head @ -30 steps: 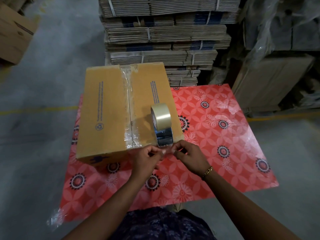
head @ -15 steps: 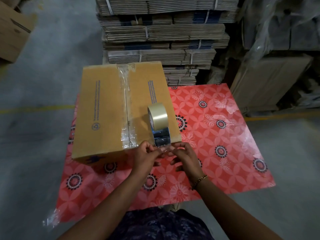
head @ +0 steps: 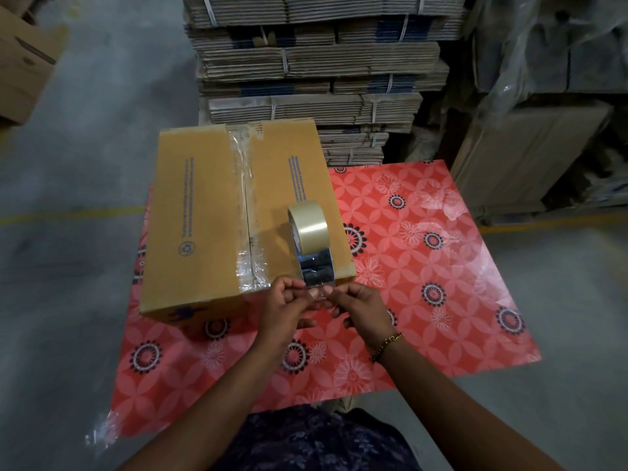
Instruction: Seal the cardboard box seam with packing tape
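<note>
Meanwhile, little was seen to have changed over the last second: the clear strip of free tape (head: 317, 271) was still held stretched from the upright roll of pale packing tape (head: 308, 229), which stood on the right flap of the closed brown cardboard box (head: 193, 212), near its front edge. The left hand (head: 287, 309) and the right hand (head: 362, 309) were kept close together at that edge, each pinching the strip's loose end between thumb and fingertips, the remaining fingers curled. The right hand appeared to have been drawn slightly lower and nearer the body, so the strip was judged to be lengthening rather than yet laid down. A glossy band of tape (head: 243, 212) was already visible along the centre seam, wrinkled near the front edge, so a further pass or an edge strip was thought likely.

The box was set on a red floral-patterned sheet (head: 424, 283) spread over a grey concrete floor (head: 74, 164). Bundled stacks of flattened cardboard (head: 316, 62) were piled behind, with plastic-wrapped goods (head: 543, 45) to the right.
</note>
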`<state>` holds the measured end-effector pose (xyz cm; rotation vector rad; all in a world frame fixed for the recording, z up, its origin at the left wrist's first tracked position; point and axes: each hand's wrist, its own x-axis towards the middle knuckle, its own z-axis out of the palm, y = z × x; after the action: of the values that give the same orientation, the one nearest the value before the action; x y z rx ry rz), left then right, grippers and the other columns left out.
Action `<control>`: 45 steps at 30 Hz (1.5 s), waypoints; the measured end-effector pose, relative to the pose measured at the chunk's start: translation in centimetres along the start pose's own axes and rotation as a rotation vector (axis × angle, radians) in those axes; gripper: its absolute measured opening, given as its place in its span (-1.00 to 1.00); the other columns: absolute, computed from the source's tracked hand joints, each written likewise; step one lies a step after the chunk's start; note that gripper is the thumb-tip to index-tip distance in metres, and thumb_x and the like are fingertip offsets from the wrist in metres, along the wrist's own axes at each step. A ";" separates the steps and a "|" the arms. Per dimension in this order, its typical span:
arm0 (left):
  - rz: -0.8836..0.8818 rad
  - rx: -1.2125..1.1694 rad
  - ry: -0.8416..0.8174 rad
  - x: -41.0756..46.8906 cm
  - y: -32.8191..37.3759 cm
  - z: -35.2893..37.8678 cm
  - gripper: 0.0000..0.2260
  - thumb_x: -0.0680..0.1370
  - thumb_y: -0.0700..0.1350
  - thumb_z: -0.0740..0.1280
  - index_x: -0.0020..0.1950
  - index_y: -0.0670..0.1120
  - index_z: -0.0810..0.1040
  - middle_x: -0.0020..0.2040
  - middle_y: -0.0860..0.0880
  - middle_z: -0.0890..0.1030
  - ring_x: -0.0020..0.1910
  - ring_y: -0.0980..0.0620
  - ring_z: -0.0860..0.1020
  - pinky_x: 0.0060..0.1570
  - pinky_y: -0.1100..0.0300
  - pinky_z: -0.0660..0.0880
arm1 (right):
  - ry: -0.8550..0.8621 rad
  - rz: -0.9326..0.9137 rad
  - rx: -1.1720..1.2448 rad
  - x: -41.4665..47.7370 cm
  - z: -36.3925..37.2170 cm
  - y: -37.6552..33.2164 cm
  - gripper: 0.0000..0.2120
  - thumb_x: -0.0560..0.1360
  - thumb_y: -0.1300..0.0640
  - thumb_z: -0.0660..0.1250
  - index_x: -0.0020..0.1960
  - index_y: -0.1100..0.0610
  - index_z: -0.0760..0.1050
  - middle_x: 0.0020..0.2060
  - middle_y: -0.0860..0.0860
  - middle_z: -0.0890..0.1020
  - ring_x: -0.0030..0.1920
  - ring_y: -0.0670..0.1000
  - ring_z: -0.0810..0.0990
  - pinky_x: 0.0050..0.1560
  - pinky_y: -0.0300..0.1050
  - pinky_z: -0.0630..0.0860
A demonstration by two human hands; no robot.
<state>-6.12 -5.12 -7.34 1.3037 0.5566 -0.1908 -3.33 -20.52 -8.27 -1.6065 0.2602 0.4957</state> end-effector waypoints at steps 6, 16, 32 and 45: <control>-0.074 -0.077 0.056 -0.5 0.1 0.9 -0.69 0.48 -0.10 0.52 0.06 -0.15 0.46 -0.08 -0.11 0.75 -0.16 -0.09 0.75 -0.32 0.13 0.56 | -0.009 0.016 0.056 -0.2 0.1 0.0 -0.84 0.51 0.10 0.44 -0.19 0.16 0.61 -0.35 0.01 0.69 -0.41 -0.09 0.55 -0.46 -0.24 0.39; -0.175 -0.106 -0.020 -0.3 -0.4 1.1 -0.93 0.54 -0.10 0.45 -0.13 -0.07 0.65 -0.16 -0.09 0.75 -0.17 0.06 0.72 -0.28 0.23 0.57 | -0.043 0.118 0.135 0.1 -0.1 -0.2 -0.77 0.46 0.05 0.48 -0.12 0.23 0.66 -0.26 0.12 0.70 -0.36 -0.07 0.55 -0.39 -0.23 0.37; -0.027 0.212 -0.073 0.6 -1.7 -1.2 -0.87 0.60 -0.09 0.37 -0.07 -0.06 0.70 -0.18 -0.04 0.75 -0.17 0.06 0.70 -0.28 0.17 0.58 | -0.188 0.128 -0.117 0.9 -2.7 -0.7 -0.79 0.58 0.13 0.35 0.04 0.26 0.66 -0.05 0.14 0.76 -0.24 -0.05 0.63 -0.39 -0.21 0.47; 0.195 0.172 -0.114 0.1 5.0 -1.3 -0.75 0.65 0.10 0.21 0.31 0.18 0.52 0.21 0.27 0.57 0.21 0.24 0.54 0.05 0.33 0.45 | -0.046 -0.080 -0.040 2.4 -0.9 -7.5 -0.48 0.53 -0.20 0.20 0.44 -0.04 0.40 0.34 -0.07 0.53 0.31 -0.05 0.52 0.14 -0.07 0.50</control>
<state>-4.23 -2.48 -3.26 1.4952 0.3188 -0.1528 2.31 -20.36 -2.69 -1.6359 0.1513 0.4783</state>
